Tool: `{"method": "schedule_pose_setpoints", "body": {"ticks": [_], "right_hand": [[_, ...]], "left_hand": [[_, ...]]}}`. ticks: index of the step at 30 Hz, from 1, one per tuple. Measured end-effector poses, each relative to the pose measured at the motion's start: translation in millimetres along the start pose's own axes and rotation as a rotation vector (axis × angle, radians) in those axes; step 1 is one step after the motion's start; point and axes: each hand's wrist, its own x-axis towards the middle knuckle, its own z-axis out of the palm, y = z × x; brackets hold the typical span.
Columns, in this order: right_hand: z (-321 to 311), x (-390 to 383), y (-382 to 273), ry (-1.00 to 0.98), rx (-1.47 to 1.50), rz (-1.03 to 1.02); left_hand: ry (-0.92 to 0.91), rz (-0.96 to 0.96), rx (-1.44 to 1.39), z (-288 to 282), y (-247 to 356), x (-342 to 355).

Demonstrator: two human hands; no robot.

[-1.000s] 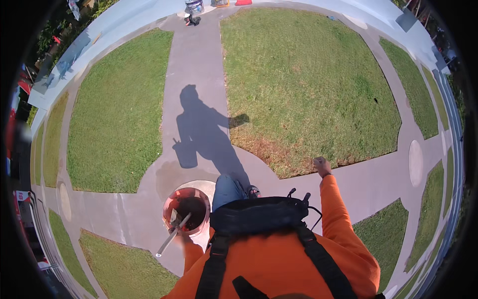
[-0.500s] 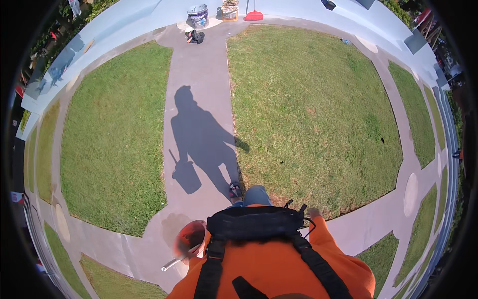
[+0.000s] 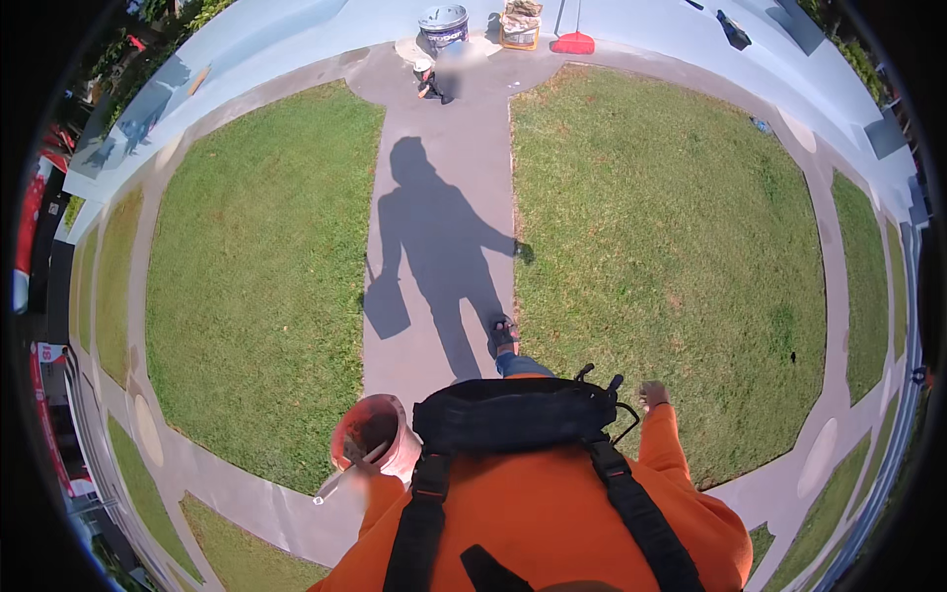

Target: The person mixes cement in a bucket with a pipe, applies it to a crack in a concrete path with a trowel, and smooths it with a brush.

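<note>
My left hand (image 3: 361, 473) is closed low at lower left, carrying a red bucket (image 3: 383, 422); a long light handle (image 3: 335, 485) of a tool leans out of it beside my fingers. My right hand (image 3: 653, 394) is held out at my right side with curled fingers; whether it holds something is too small to tell. A black pouch (image 3: 513, 414) hangs across my orange-clad chest. One sandalled foot (image 3: 501, 333) steps on the grey path (image 3: 434, 128) ahead.
Lawn panels (image 3: 671, 197) flank the path, where my shadow falls. At its far end stand a large tub (image 3: 442, 25), a sack-filled container (image 3: 520, 30), a red dustpan (image 3: 572, 42) and a small white-and-dark item (image 3: 428, 87), unclear. A pale low wall (image 3: 681, 30) curves behind.
I have moved forward along the path, bringing the far objects closer. The bucket swings at my left, and my right hand and feet have shifted.
</note>
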Motion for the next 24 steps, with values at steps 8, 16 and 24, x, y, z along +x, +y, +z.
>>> {"method": "schedule_pose_setpoints", "body": {"ticks": [8, 16, 24], "right_hand": [[121.8, 27.5, -489.8, 0.169, -0.463, -0.929], [254.3, 113.4, -553.6, 0.025, -0.400, -0.703], [286.3, 149.3, -495.7, -0.195, -0.808, 0.033]], "left_hand": [[0.029, -0.066, -0.044, 136.3, 128.1, 35.8], [0.054, -0.106, -0.055, 283.4, 258.2, 97.1], [0.073, -0.146, -0.061, 395.4, 395.1, 155.2]]}}
